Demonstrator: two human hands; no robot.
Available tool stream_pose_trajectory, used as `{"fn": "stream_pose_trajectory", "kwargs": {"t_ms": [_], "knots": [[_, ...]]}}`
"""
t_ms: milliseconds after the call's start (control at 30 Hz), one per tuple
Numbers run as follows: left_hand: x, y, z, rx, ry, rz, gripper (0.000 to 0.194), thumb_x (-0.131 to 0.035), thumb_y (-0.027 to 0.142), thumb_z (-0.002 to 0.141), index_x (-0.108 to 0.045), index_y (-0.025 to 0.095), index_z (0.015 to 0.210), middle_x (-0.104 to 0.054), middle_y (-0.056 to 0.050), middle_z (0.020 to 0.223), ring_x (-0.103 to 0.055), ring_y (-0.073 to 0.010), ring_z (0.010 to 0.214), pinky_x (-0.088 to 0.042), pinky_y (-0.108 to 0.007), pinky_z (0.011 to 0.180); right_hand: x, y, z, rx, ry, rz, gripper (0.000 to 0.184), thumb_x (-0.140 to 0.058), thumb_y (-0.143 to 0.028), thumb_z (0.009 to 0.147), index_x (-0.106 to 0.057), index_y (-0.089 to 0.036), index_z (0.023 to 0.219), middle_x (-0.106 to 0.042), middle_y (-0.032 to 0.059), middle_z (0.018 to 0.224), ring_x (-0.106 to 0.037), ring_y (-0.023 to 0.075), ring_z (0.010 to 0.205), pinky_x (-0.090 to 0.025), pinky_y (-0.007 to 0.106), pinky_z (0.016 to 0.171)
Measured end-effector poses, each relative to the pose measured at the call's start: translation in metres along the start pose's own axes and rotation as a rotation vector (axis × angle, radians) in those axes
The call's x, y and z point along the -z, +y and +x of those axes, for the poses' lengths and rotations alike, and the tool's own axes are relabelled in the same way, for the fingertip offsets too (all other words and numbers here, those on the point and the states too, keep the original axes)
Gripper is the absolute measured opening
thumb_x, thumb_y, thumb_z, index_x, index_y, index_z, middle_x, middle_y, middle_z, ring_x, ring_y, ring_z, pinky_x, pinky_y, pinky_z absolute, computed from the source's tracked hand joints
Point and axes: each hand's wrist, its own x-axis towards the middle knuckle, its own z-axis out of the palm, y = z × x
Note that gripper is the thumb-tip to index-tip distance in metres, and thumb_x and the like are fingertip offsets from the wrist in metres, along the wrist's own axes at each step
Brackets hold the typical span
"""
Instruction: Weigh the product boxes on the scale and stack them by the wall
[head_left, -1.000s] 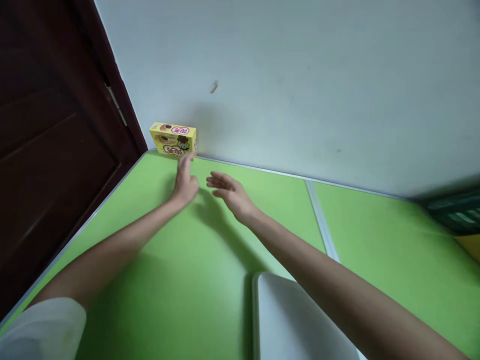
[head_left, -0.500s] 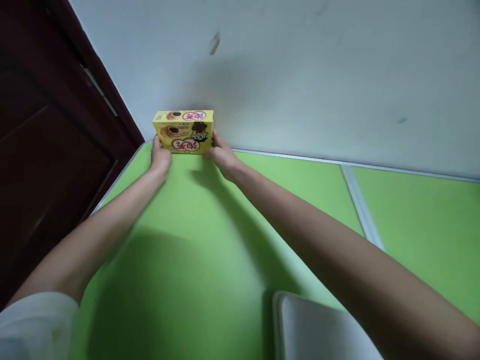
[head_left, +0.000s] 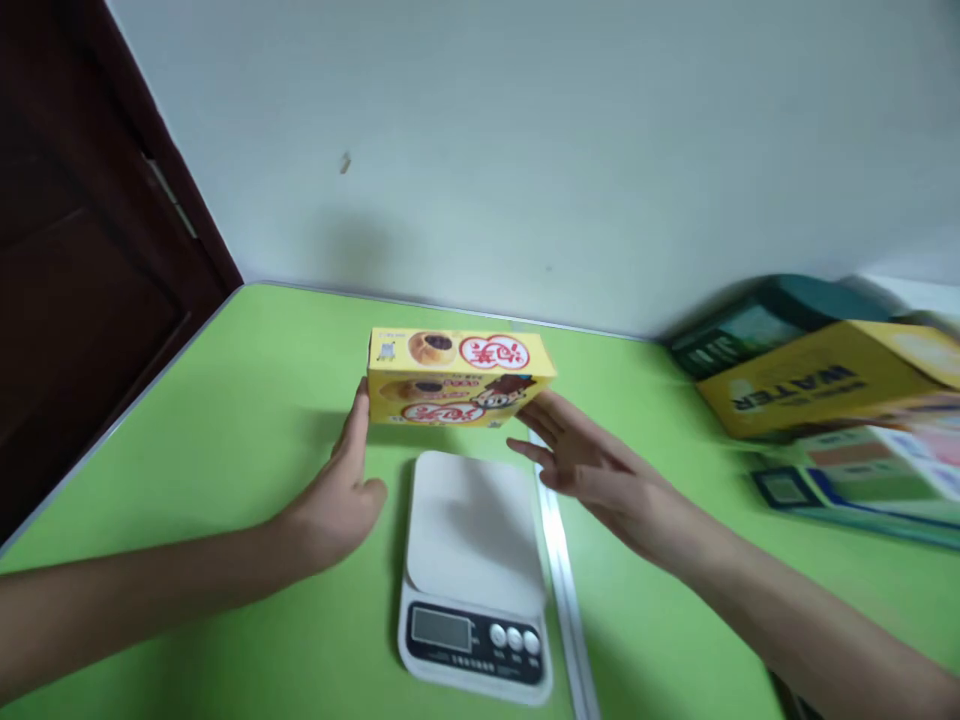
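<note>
Yellow snack box (head_left: 457,382) is held up between the two hands, over the bench (head_left: 225,430) and just beyond the far edge of a white kitchen scale. Its top and its front show red-and-white lettering and a round bun with a dark filling; the front also carries a cartoon figure near the right end. The left hand (head_left: 337,505) has its fingers stretched straight against the box's left end, with the thumb standing apart from the cardboard. The right hand (head_left: 589,460) supports the right end near its lower corner, fingers spread, some of them partly hidden behind the box. Both hands are fairly flat, so the box is held between them rather than wrapped by either one.

Nearer the viewer, between the forearms, the kitchen scale (head_left: 480,535) lies on the green surface, a soft shadow across its plate. Its dark panel has a grey display (head_left: 441,630) and three round buttons (head_left: 514,638). Just right of the scale, a metal strip (head_left: 566,590) runs along the bench. Farther right, somewhat blurred, are a dark green object (head_left: 739,330), a yellow carton (head_left: 802,385) marked WATER upside down, and a multicoloured package (head_left: 870,480). Behind stands a pale wall (head_left: 525,150); at left, a dark brown door (head_left: 75,250).
</note>
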Motion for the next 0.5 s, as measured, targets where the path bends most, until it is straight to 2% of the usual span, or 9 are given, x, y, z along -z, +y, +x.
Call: {"fn": "stream_pose_trajectory", "kwargs": {"t_ms": [100,200,300,400,500], "knots": [[-0.012,0.009,-0.035,0.164,-0.112,0.053,0.092,-0.047,0.007,0.074,-0.002,0.032,0.150,-0.011,0.000,0.158,-0.010,-0.0255,0.145,-0.011,-0.051,0.115,0.000,0.001,-0.042,-0.014,0.000,-0.033,0.079,-0.058,-0.020,0.066,-0.036,-0.037,0.140,-0.025,-0.0040,0.155,-0.017,0.0277,0.144,-0.030,0.051,0.109],[-0.022,0.016,-0.060,0.200,-0.161,0.098,0.090,-0.048,0.014,0.079,0.005,0.030,0.149,-0.005,-0.001,0.159,-0.006,-0.0249,0.145,-0.011,-0.050,0.115,-0.002,0.008,-0.069,-0.023,0.009,-0.018,0.085,-0.057,-0.020,0.067,-0.028,-0.036,0.144,-0.019,-0.0030,0.157,-0.017,0.0273,0.144,-0.026,0.051,0.112],[-0.025,0.013,-0.079,0.237,-0.208,0.159,0.087,-0.049,0.026,0.083,0.008,0.030,0.149,-0.002,-0.002,0.159,-0.005,-0.0269,0.145,-0.012,-0.052,0.115,-0.004,0.025,-0.088,-0.056,0.016,0.008,0.089,-0.055,-0.019,0.065,-0.022,-0.033,0.147,-0.018,0.0003,0.157,-0.017,0.0275,0.144,-0.025,0.050,0.112],[-0.020,0.002,-0.083,0.224,-0.212,0.231,0.089,-0.050,0.039,0.084,0.010,0.029,0.149,0.000,-0.005,0.159,-0.004,-0.0295,0.145,-0.013,-0.055,0.114,0.001,0.042,-0.097,-0.119,0.034,-0.039,0.088,-0.057,-0.020,0.067,-0.021,-0.029,0.147,-0.017,0.0061,0.157,-0.027,0.0293,0.140,-0.029,0.050,0.111],[-0.007,-0.002,-0.068,0.093,-0.142,0.299,0.100,-0.057,0.051,0.077,0.007,0.024,0.149,-0.008,-0.011,0.159,-0.010,-0.0317,0.145,-0.014,-0.054,0.115,0.011,0.044,-0.095,-0.114,0.140,-0.153,0.084,-0.061,-0.023,0.072,-0.023,-0.024,0.146,-0.024,0.0128,0.153,-0.040,0.0289,0.131,-0.040,0.048,0.103]]}}
